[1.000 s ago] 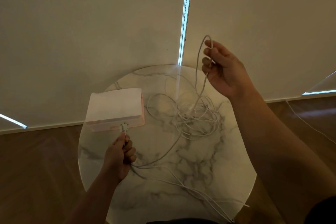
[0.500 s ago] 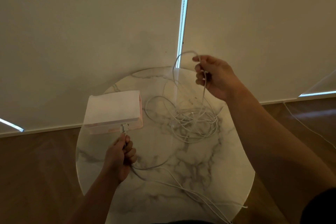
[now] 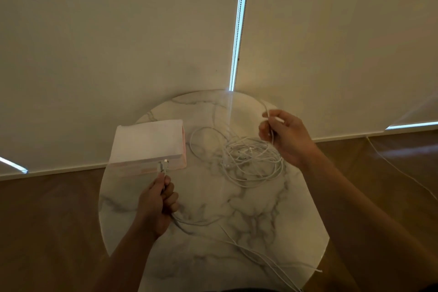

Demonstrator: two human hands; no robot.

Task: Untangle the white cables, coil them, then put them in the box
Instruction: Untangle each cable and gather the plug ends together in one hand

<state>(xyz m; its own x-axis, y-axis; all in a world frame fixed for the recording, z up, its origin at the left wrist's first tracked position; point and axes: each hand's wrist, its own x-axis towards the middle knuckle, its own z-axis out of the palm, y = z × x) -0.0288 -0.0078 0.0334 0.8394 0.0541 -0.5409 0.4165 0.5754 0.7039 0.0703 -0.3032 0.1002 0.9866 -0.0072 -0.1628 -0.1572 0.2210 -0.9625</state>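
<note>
Your left hand (image 3: pixel 157 201) reaches forward low over the table (image 3: pixel 248 220), fingers curled round a cable end (image 3: pixel 163 167) that sits just before the box (image 3: pixel 147 142). Your right hand (image 3: pixel 288 136) is raised, pinching a strand (image 3: pixel 266 109) above the tangle (image 3: pixel 251 161), which lies right of the box.

Left hand (image 3: pixel 157 206) low, fingers (image 3: pixel 171 198) curled round a cable end (image 3: pixel 164 166), right hand (image 3: pixel 288 138) higher, pinching a cable strand (image 3: pixel 267 111)
</note>
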